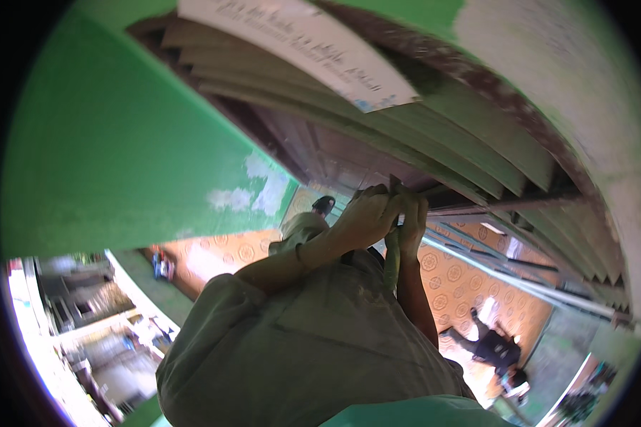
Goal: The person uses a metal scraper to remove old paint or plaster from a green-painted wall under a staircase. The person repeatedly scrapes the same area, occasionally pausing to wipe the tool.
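My left hand [371,218] and my right hand [412,222] meet close together in front of my chest, fingers bent and closed. Between them is a narrow olive-green strip [392,260], its lower part hanging down against my shirt. A dark pointed tip [394,184] sticks up above the fingers; whether it belongs to the strip I cannot make out. The fingers hide the middle part. Just beyond my hands is a brown wooden panel [342,160] below slanted slats.
Overhead, brown louvre slats [470,153] carry a white sign [299,46]. A green wall [128,156] with pale patches stands at left. Light-blue rails [491,269] run at right above the patterned tile floor [441,277]. A person [497,350] in dark clothes is at lower right.
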Demonstrator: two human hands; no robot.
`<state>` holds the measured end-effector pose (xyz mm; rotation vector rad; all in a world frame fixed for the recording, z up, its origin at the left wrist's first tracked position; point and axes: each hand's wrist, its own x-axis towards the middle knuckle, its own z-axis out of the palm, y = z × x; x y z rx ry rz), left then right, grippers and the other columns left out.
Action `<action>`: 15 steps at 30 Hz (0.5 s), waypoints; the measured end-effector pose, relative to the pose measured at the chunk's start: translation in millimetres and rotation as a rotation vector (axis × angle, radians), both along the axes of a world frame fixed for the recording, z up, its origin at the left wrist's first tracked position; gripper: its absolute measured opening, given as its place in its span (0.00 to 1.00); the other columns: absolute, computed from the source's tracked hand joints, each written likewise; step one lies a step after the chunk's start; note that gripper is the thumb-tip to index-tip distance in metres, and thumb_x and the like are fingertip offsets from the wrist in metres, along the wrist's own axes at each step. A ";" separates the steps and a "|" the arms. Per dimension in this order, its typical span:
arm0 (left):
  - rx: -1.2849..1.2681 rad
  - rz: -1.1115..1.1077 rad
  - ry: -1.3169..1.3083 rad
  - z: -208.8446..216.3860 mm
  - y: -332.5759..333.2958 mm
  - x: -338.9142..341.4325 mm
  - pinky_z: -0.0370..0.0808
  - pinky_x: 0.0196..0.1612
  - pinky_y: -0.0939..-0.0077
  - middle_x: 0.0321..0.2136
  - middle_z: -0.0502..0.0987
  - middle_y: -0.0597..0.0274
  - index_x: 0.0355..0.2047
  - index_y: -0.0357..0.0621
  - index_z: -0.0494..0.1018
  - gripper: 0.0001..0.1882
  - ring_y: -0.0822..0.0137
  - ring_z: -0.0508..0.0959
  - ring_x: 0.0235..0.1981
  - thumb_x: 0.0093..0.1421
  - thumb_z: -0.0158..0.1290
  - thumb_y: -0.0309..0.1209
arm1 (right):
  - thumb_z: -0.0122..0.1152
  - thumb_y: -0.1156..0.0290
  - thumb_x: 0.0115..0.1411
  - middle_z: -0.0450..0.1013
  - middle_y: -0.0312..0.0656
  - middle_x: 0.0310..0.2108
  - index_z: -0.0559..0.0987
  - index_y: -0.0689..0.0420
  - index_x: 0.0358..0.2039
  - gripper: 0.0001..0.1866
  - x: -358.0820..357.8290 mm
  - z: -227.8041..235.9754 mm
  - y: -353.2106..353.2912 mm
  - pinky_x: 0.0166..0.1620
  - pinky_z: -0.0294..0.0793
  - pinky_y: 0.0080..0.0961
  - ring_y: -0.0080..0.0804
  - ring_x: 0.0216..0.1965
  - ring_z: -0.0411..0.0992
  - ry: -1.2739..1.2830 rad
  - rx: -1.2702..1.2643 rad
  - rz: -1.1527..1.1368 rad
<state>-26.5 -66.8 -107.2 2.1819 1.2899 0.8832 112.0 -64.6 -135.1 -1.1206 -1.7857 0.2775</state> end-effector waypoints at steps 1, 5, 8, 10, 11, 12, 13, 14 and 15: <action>0.016 -0.010 -0.015 -4.8 -3.7 -3.2 0.75 0.41 0.51 0.32 0.78 0.48 0.42 0.39 0.74 0.11 0.44 0.79 0.38 0.61 0.50 0.30 | 0.65 0.77 0.57 0.75 0.51 0.44 0.77 0.61 0.50 0.19 -0.4 -6.2 -4.0 0.45 0.76 0.38 0.48 0.43 0.76 0.019 -0.058 0.011; -0.001 -0.073 -0.019 -61.2 -10.1 -35.1 0.77 0.44 0.51 0.31 0.79 0.49 0.43 0.42 0.76 0.12 0.47 0.81 0.38 0.66 0.48 0.35 | 0.61 0.78 0.63 0.75 0.50 0.43 0.78 0.61 0.51 0.15 0.8 -34.5 -21.1 0.45 0.74 0.42 0.48 0.45 0.75 0.074 -0.316 0.047; -0.857 0.114 -0.304 -152.1 -14.7 -97.6 0.79 0.46 0.57 0.42 0.82 0.49 0.50 0.37 0.75 0.19 0.54 0.83 0.40 0.71 0.46 0.39 | 0.58 0.73 0.68 0.75 0.51 0.48 0.76 0.62 0.55 0.16 13.3 -56.8 -29.6 0.48 0.75 0.39 0.44 0.48 0.75 0.098 -0.499 0.094; -0.551 0.292 0.303 -218.1 -58.9 -156.3 0.80 0.46 0.61 0.44 0.82 0.46 0.51 0.39 0.76 0.17 0.55 0.84 0.42 0.69 0.48 0.36 | 0.56 0.70 0.70 0.75 0.51 0.50 0.76 0.62 0.56 0.17 23.6 -69.5 -31.4 0.50 0.75 0.37 0.43 0.48 0.76 0.185 -0.594 0.120; -0.601 0.456 0.541 -246.9 -98.9 -180.7 0.77 0.41 0.60 0.39 0.81 0.50 0.44 0.44 0.80 0.16 0.55 0.81 0.36 0.64 0.51 0.40 | 0.55 0.70 0.70 0.76 0.51 0.47 0.75 0.64 0.54 0.16 30.7 -73.2 -32.2 0.48 0.76 0.36 0.41 0.46 0.76 0.138 -0.573 0.139; -0.784 0.822 0.726 -271.7 -149.5 -190.0 0.75 0.49 0.54 0.49 0.78 0.51 0.48 0.47 0.79 0.19 0.57 0.79 0.46 0.64 0.50 0.43 | 0.54 0.70 0.70 0.76 0.51 0.44 0.75 0.65 0.53 0.15 36.7 -76.5 -32.5 0.46 0.77 0.35 0.40 0.43 0.77 0.102 -0.562 0.153; -1.093 0.390 1.215 -289.5 -190.0 -218.0 0.67 0.61 0.51 0.62 0.71 0.56 0.57 0.53 0.75 0.24 0.62 0.72 0.58 0.67 0.46 0.49 | 0.53 0.70 0.70 0.77 0.51 0.41 0.75 0.67 0.51 0.15 41.9 -78.7 -32.4 0.43 0.78 0.33 0.38 0.41 0.78 0.067 -0.550 0.166; -1.283 0.426 1.153 -304.4 -228.5 -233.5 0.68 0.60 0.51 0.61 0.72 0.58 0.60 0.54 0.73 0.27 0.62 0.73 0.58 0.67 0.47 0.52 | 0.53 0.69 0.71 0.77 0.51 0.42 0.75 0.67 0.51 0.15 45.3 -80.9 -31.2 0.44 0.78 0.33 0.38 0.41 0.78 0.030 -0.533 0.180; -1.512 0.528 1.006 -313.9 -267.6 -244.4 0.69 0.59 0.50 0.61 0.72 0.60 0.62 0.55 0.71 0.30 0.62 0.73 0.59 0.66 0.47 0.56 | 0.53 0.69 0.71 0.77 0.51 0.42 0.75 0.67 0.51 0.15 48.2 -82.2 -30.8 0.44 0.77 0.34 0.39 0.41 0.77 0.006 -0.534 0.181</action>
